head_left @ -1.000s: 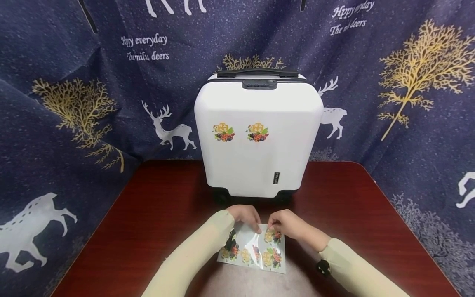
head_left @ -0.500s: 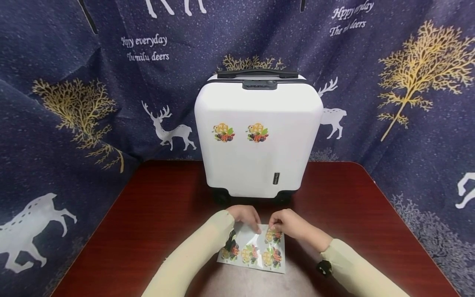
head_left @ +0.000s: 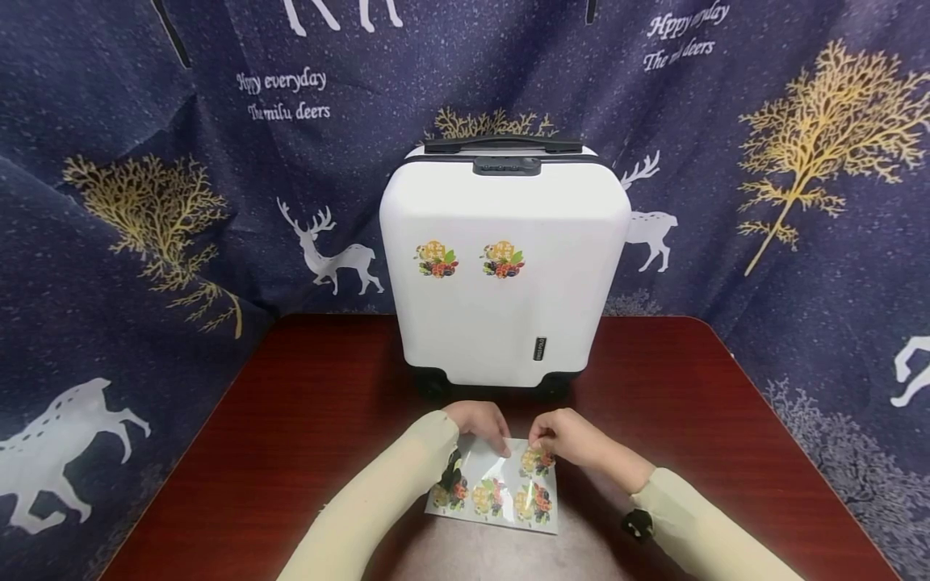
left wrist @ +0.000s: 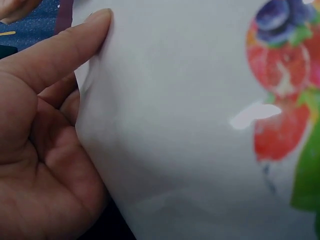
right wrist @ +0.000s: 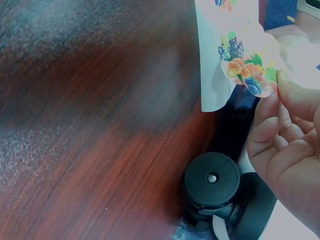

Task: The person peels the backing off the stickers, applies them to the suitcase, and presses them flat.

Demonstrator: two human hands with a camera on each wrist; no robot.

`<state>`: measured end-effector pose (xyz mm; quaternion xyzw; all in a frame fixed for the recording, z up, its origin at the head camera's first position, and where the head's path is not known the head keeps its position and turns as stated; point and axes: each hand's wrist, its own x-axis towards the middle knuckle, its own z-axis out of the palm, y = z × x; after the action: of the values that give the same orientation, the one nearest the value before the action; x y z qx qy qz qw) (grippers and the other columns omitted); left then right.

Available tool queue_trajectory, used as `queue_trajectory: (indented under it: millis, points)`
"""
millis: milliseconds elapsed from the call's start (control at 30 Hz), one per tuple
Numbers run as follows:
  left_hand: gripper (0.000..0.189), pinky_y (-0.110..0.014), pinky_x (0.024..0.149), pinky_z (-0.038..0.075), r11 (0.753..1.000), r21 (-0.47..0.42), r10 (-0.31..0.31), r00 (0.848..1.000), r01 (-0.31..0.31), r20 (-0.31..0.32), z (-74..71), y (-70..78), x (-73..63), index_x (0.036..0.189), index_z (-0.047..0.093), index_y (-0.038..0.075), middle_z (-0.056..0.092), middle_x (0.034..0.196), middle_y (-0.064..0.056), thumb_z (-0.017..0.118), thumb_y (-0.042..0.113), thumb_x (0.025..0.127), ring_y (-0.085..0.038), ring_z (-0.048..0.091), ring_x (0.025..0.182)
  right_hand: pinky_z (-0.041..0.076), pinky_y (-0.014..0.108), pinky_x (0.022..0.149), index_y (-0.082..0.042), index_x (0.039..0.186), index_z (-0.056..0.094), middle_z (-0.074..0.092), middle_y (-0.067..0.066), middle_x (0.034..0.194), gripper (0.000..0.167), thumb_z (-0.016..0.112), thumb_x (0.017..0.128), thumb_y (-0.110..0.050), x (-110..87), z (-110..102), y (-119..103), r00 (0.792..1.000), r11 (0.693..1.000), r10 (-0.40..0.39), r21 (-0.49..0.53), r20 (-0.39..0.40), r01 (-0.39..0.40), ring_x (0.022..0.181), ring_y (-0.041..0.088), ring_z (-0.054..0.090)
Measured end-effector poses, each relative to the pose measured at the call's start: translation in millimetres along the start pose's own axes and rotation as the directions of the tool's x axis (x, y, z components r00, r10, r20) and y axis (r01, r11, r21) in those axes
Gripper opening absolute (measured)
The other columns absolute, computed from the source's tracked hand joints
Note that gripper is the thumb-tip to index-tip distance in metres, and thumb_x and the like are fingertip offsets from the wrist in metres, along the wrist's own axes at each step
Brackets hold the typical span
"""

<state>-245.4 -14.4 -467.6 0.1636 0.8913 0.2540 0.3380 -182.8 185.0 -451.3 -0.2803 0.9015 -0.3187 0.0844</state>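
A white sheet of fruit stickers (head_left: 475,468) is between my two hands over the table. My left hand (head_left: 483,421) holds its far edge, thumb on the face and curled fingers behind, as the left wrist view shows. At the sheet's far right corner my right hand (head_left: 570,438) pinches a fruit sticker (right wrist: 250,72) between thumb and fingers. In the right wrist view that sticker's edge stands out past the sheet, partly lifted from it. Several fruit stickers (head_left: 488,497) lie along the sheet's near row.
A white suitcase (head_left: 472,323) stands upright behind my hands, with a fruit sticker (head_left: 437,260) on the left of its front and a matching sticker (head_left: 504,260) beside it. The reddish-brown table (head_left: 312,420) reaches back to a dark blue cloth (head_left: 305,177) with deer and trees.
My right hand has shifted slightly right with the pinched sticker. The glare on the near row has faded. My left hand and the suitcase look unmoved.
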Motion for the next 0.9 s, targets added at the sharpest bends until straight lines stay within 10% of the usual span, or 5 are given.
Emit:
queue_trajectory:
  millis: [900]
  points:
    - [0.016,-0.032,0.076,0.058,1.000,-0.003,0.029,0.998,-0.029,0.047,-1.1,-1.1,0.7,0.100,0.081,0.009,0.077,0.090,-0.005,0.081,0.016,0.086,-0.015,0.067,0.077,0.049,0.019,0.061,-0.005,0.087,0.076,0.072,0.001,0.080,0.009,0.069,0.092,-0.002,-7.6,-20,11,0.996,0.996,0.035,0.080,-0.080,-0.029,0.069,-0.001,0.053]
